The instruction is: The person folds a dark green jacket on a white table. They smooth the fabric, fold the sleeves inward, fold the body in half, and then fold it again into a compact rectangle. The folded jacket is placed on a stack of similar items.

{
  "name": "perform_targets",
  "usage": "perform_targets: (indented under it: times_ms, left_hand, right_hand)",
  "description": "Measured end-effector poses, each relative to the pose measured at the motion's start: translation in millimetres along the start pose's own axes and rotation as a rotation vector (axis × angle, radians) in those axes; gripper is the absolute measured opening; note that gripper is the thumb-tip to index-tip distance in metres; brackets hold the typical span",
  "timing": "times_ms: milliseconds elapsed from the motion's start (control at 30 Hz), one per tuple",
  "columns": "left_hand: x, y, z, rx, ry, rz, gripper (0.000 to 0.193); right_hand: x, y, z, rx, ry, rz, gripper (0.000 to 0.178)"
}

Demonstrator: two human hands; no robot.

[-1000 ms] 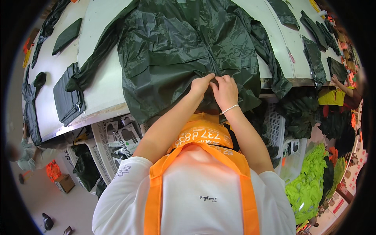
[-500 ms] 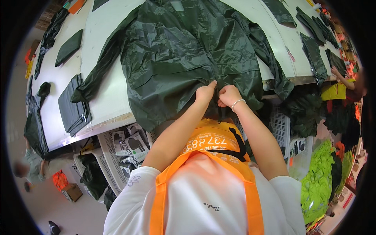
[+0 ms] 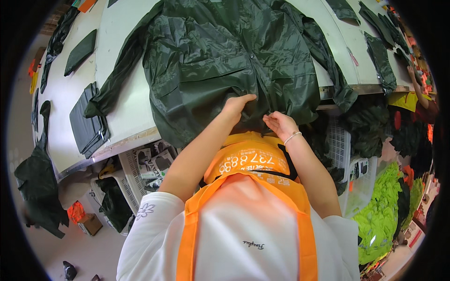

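Observation:
A dark green, shiny rain jacket lies front up on the white table, its sleeves spread and its lower hem hanging over the near edge. My left hand grips the front edge of the jacket, thumb on top and fingers mostly hidden under the fabric. Just to the right and a little lower, my right hand pinches the bottom of the front opening, near the zip. The fingertips meet there; the exact bit between them is too small to make out. The two front halves lie close together between my hands.
Folded dark garments lie on the white table at left. White crates stand under its edge. Lime-green garments are heaped at lower right. A co-worker's arm reaches in at far right. A dark garment hangs at far left.
My right hand has moved slightly down and its fingers have straightened somewhat. My left hand has shifted a little left. At far left, a dark garment has been pulled off the table's edge.

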State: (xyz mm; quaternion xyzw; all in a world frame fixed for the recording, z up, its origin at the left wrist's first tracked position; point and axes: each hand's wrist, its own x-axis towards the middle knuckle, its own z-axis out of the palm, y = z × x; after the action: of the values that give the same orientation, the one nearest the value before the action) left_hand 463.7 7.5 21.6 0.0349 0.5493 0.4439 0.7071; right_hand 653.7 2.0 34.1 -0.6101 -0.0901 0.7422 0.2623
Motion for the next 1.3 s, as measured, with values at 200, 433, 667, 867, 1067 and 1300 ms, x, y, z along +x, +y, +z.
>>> perform_targets:
  times_ms: [200,433,667,867,1067,1300]
  left_hand:
    - [-24,-7,-6,0.022,0.056,-0.042,0.023]
    - [-27,-17,-3,0.085,0.12,0.037,0.022]
    - [-37,-15,2,0.184,0.188,0.047,0.03]
    - [-62,2,20,0.454,0.308,0.002,0.049]
    - [-54,-9,15,0.678,0.259,0.017,0.051]
    - [-57,-10,21,0.559,0.285,0.014,0.054]
  right_hand:
    - [-11,0,13,-0.015,-0.092,0.012,0.009]
    - [-22,-3,34,-0.122,-0.097,-0.082,0.009]
    - [-24,-8,39,-0.128,-0.074,-0.103,0.01]
    - [-22,-6,41,-0.122,-0.07,-0.107,0.01]
    - [-21,1,47,-0.289,-0.04,-0.307,0.005]
    - [-16,7,43,-0.019,-0.046,-0.223,0.007]
